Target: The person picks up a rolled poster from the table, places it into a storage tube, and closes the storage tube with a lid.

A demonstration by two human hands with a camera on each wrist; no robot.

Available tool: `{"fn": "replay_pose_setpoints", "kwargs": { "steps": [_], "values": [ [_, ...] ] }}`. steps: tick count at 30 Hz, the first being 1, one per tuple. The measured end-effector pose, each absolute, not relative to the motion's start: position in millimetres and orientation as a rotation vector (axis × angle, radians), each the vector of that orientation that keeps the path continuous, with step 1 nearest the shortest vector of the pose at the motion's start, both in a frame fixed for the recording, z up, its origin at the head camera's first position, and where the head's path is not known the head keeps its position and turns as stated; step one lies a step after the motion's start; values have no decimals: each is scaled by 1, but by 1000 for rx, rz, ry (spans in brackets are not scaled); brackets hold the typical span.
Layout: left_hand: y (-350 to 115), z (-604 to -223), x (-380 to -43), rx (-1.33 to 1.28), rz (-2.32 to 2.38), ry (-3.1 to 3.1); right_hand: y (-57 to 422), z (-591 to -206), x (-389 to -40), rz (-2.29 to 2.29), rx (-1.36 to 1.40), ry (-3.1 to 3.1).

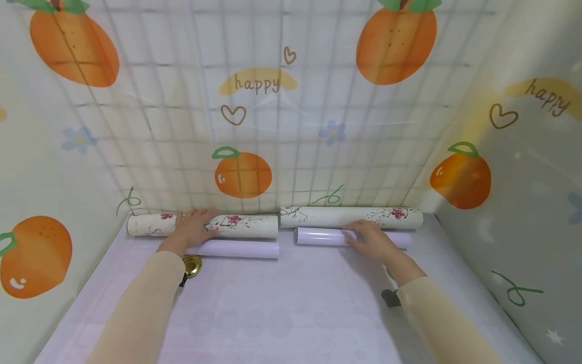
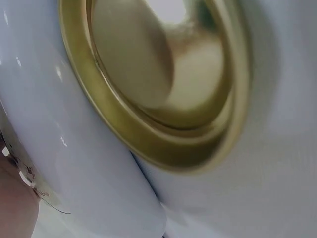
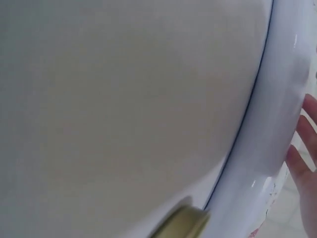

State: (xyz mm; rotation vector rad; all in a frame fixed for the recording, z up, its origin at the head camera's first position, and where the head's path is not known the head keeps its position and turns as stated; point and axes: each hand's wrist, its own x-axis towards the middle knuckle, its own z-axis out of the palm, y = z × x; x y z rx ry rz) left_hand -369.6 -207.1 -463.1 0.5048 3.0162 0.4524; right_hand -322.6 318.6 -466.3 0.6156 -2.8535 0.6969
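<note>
Two thick rolls with a floral print lie end to end along the back of the surface. My left hand (image 1: 193, 230) rests across the left floral roll (image 1: 250, 226), fingers spread and reaching over its top. In front of that roll lies a shiny pale lilac roll (image 1: 245, 249), with a round gold dish-shaped piece (image 2: 163, 74) beside it, close to my left wrist. My right hand (image 1: 370, 240) touches the other lilac roll (image 1: 320, 236), its fingers fairly straight in the right wrist view. Behind it lies the right floral roll (image 1: 318, 216).
A gridded back wall (image 1: 291, 141) covered by a fruit-print sheet rises right behind the rolls. Printed side walls (image 1: 536, 202) stand left and right. The pale lilac tabletop (image 1: 282, 313) extends in front. A gold edge (image 3: 183, 223) shows low in the right wrist view.
</note>
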Motion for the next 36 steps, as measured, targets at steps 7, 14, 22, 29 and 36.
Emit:
{"fn": "replay_pose_setpoints", "kwargs": {
  "steps": [7, 14, 22, 29, 36],
  "values": [
    [-206, -463, -370, 503, 441, 3009, 319, -471, -324, 655, 701, -2789],
    [-207, -468, -370, 528, 470, 2997, 317, -474, -327, 627, 757, -2735],
    [-210, -471, -372, 583, 463, 3001, 314, -471, -326, 575, 732, -2761],
    [-208, -470, -372, 656, 430, 3007, 313, -470, -326, 552, 722, -2790],
    [-206, -466, -368, 715, 408, 2994, 314, -471, -329, 540, 852, -2768]
  ]
}}
